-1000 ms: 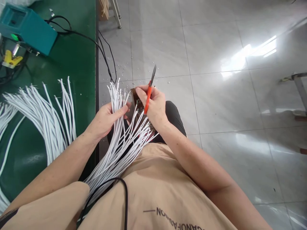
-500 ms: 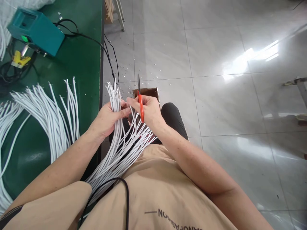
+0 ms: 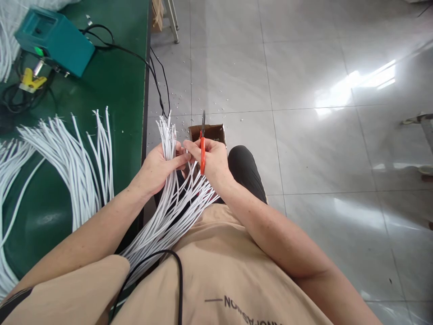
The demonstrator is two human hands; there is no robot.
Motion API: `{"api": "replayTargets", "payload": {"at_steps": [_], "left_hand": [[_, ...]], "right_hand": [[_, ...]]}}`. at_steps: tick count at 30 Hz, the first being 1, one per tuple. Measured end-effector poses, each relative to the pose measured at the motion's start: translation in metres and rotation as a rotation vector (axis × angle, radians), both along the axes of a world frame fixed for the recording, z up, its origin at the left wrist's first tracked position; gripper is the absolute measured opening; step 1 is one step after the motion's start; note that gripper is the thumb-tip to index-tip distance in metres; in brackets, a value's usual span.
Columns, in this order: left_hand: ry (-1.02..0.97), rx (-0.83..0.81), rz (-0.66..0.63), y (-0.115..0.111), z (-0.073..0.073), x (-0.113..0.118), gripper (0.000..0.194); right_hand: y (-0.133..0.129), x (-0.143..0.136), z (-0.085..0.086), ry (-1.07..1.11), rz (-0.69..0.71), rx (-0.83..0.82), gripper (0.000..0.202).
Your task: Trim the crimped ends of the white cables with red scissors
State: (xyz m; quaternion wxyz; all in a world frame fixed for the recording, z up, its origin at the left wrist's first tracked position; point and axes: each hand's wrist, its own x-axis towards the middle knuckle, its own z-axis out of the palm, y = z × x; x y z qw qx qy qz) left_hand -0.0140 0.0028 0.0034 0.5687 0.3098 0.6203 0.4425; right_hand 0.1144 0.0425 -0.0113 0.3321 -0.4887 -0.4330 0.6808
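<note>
My left hand (image 3: 157,169) is closed around a bundle of white cables (image 3: 168,140), whose cut ends stick up above the thumb. The rest of the bundle runs down across my lap, with some loose strands spread to the right. My right hand (image 3: 214,162) holds scissors (image 3: 202,155) with red handles, dark blades pointing away from me. Its thumb and forefinger also pinch at a single white cable close to my left thumb tip. The fingers under the scissors handle are partly hidden.
On the green table (image 3: 125,90) at left lie more white cables (image 3: 64,162) and a teal box-shaped device (image 3: 56,40) with a yellow clip (image 3: 33,81). A cardboard box (image 3: 216,132) stands beyond my right hand. Small clippings (image 3: 184,110) are scattered on the tiled floor.
Both hands have shifted slightly right in view, still close together. The scissors have turned a little, their blades now leaning slightly right instead of left.
</note>
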Motion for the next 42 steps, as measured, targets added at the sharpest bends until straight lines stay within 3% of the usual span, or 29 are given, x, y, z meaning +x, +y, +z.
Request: {"api": "replayTargets", "payload": {"at_steps": [5, 10, 14, 24, 32, 42], "left_hand": [[0.015, 0.002, 0.026, 0.000, 0.002, -0.002, 0.028], [0.033, 0.026, 0.022, 0.000, 0.003, -0.003, 0.023], [0.107, 0.051, 0.013, -0.002, 0.001, -0.003, 0.020], [0.429, 0.093, -0.007, -0.002, -0.003, -0.006, 0.018], [0.654, 0.105, 0.007, -0.003, -0.003, -0.007, 0.020], [0.377, 0.076, 0.002, -0.001, -0.001, -0.005, 0.017]], "right_hand": [[0.005, 0.010, -0.002, -0.034, 0.078, 0.039, 0.038], [0.008, 0.024, -0.015, -0.613, 0.279, 0.451, 0.029], [0.009, 0.027, -0.015, -0.826, 0.434, 0.626, 0.026], [0.010, 0.027, 0.001, -1.003, 0.614, 0.682, 0.024], [0.005, 0.026, 0.002, -1.034, 0.612, 0.656, 0.023], [0.002, 0.028, -0.003, -1.018, 0.594, 0.652, 0.021]]}}
